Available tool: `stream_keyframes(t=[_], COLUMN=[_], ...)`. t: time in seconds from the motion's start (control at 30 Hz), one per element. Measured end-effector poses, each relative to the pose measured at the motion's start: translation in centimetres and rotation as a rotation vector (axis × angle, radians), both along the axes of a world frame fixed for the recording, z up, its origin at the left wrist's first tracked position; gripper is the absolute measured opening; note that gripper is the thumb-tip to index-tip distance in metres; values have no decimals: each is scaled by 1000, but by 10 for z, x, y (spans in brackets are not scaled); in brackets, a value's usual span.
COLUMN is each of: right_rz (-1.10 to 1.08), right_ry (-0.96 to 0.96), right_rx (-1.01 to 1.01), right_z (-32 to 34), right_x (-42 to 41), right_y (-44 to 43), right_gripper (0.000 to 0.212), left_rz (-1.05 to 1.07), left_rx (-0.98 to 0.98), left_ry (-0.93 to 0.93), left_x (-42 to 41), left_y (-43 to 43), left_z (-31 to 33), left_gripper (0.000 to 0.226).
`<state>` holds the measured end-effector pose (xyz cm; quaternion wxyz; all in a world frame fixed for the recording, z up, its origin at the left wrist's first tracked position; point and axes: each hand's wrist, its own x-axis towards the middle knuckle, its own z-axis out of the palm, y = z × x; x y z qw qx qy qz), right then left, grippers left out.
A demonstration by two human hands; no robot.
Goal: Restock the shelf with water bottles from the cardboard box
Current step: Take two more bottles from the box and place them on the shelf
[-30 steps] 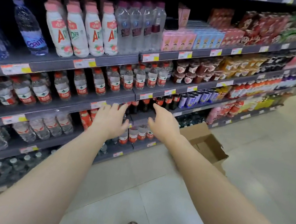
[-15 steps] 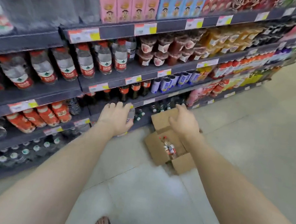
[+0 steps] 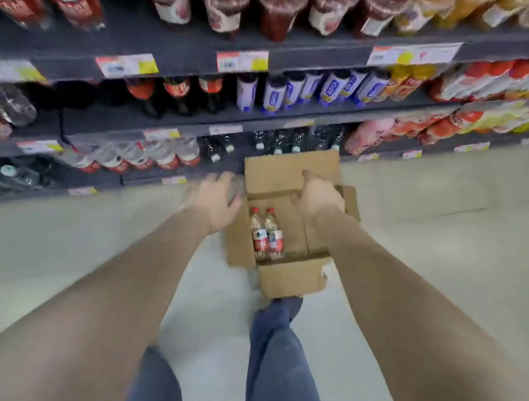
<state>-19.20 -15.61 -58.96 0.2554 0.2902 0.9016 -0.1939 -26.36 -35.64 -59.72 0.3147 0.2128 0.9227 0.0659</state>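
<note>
Both hands have come down to the cardboard box [image 3: 291,275]: left hand [image 3: 212,201] spread open, empty, at its left wall; right hand [image 3: 319,198] with loosely curled fingers over it, 2 bottles [image 3: 266,235] inside.

Matt brown cardboard box [image 3: 289,275] holds 2 glossy clear plastic water bottles [image 3: 266,233]; smooth pale floor tiles [image 3: 445,208]; blue denim trousers [image 3: 281,369].
</note>
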Motion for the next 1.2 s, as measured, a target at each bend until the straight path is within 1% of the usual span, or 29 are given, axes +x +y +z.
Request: stream_keyframes(t=[0.13, 0.2, 0.27, 0.37, 0.5, 0.57, 0.67, 0.77, 0.83, 0.9, 0.93, 1.0, 1.03, 1.07, 1.17, 1.2], right_rz=[-10, -9, 13, 58, 206, 242, 192, 23, -45, -69, -93, -156, -173, -185, -267, -309], right_ry=[-22, -66, -141, -220, -314, -337, -310, -259, -230, -225, -235, -274, -284, -291, -230, -211], right_rx=[-82, -116, -128, -148, -128, -147, -223, -313, -346, -379, -408, -490, -528, -546, -573, -583], right_z=[-67, -103, -143, -204, -299, -349, -418, -481, -519, -551, -564, -587, -596, -602, -619, -619], right_x=[-9, -6, 1, 14, 32, 38, 39, 32, 29, 24, 21, 18, 17, 18, 23, 24], right_y=[43, 58, 67, 74, 78, 79, 79, 81, 81, 83, 83, 80, 75, 70, 59, 58], right_gripper=[40, 34, 36, 44, 39, 42, 59, 79, 86, 83, 77, 61, 58, 63, 96, 100], left_rz=[90, 154, 192, 145, 122, 114, 120, 83, 48, 4, -15, -49, -51, -26, 161, 208], left_rx=[-85, -89, -103, -141, -149, -112, -59, -117, -187, -327, -399, -492, -509, -505, -433, -416], left_ry=[-109, -132, -156, -181, -213, -205, -166, -129, -99, -72, -63, -67, -84, -108, -190, -190], left_x=[21, 35, 52, 71, 86, 86, 78, 64, 60, 58, 58, 57, 56, 54, 50, 48], left_y=[42, 60, 73, 86, 97, 107, 125, 139, 144, 149, 151, 155, 157, 159, 165, 167], left_z=[-52, -81, -114, -171, -264, -312, -379, -443, -482, -515, -528, -551, -560, -569, -586, -589], left_gripper=[60, 57, 52, 48, 44, 46, 56, 62, 74, 97, 107, 118, 120, 122, 125, 125])
